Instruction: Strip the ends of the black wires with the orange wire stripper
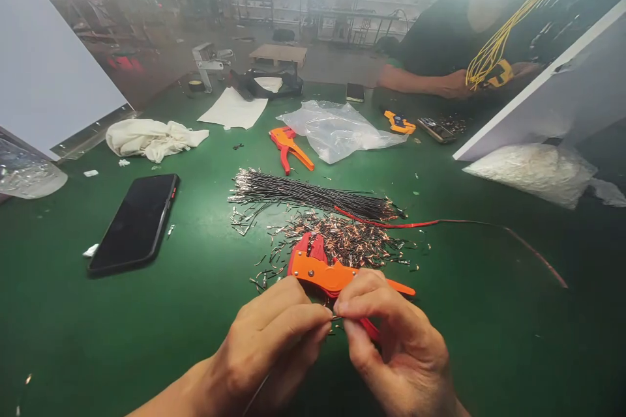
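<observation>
My left hand [274, 345] and my right hand [391, 345] meet near the table's front edge, fingertips pinched together on a thin dark wire [337, 318] whose tail runs down under my left wrist. Just behind my fingers lies an orange wire stripper [323, 272] with red jaws. Beyond it is a heap of small copper terminals [347, 238] and a bundle of black wires [313, 194] with stripped ends. A red wire [440, 223] trails right from the bundle.
A black phone [134, 221] lies at left on the green table [73, 326]. Behind are a white cloth [151, 137], a second orange stripper [288, 146], a clear plastic bag [337, 130] and a bag of white parts [533, 172]. Another person's hand [454, 85] holds yellow wires [493, 45].
</observation>
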Action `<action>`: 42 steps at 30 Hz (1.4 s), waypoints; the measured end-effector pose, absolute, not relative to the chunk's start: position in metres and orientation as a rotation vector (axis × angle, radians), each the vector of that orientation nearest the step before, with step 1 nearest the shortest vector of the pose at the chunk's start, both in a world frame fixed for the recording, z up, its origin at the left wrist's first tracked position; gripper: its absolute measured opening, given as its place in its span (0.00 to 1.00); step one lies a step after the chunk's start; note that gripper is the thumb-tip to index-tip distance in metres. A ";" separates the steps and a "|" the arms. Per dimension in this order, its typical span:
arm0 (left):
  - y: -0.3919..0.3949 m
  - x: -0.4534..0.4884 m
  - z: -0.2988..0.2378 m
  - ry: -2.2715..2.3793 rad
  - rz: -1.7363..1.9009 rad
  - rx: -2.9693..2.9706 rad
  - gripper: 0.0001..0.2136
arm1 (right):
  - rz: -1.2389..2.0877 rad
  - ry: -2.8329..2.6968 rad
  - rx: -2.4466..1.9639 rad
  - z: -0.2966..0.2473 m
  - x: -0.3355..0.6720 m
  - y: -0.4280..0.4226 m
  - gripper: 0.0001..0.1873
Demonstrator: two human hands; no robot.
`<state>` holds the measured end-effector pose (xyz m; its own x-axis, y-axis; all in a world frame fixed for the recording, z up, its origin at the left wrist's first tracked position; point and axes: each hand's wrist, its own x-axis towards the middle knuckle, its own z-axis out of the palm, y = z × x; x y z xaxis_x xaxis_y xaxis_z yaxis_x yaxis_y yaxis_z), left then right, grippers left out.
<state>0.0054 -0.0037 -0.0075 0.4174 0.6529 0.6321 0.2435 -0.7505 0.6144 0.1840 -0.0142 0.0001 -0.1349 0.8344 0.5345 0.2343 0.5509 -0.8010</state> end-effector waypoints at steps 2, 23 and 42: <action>-0.006 0.004 -0.011 0.775 1.252 2.276 0.11 | 0.641 -1.691 -0.937 0.000 0.183 -0.014 0.15; -0.020 0.011 -0.012 0.872 1.116 2.503 0.12 | 0.308 -1.708 -1.101 -0.028 0.173 -0.024 0.12; -0.013 0.011 -0.009 1.066 1.207 2.384 0.11 | 0.346 -1.691 -1.081 -0.032 0.180 -0.022 0.11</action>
<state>0.0110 -0.0131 -0.0092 0.3844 0.7129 0.5865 0.4936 -0.6956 0.5220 0.1801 -0.0217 -0.0321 -0.0407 0.7906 0.6110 0.4869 0.5497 -0.6788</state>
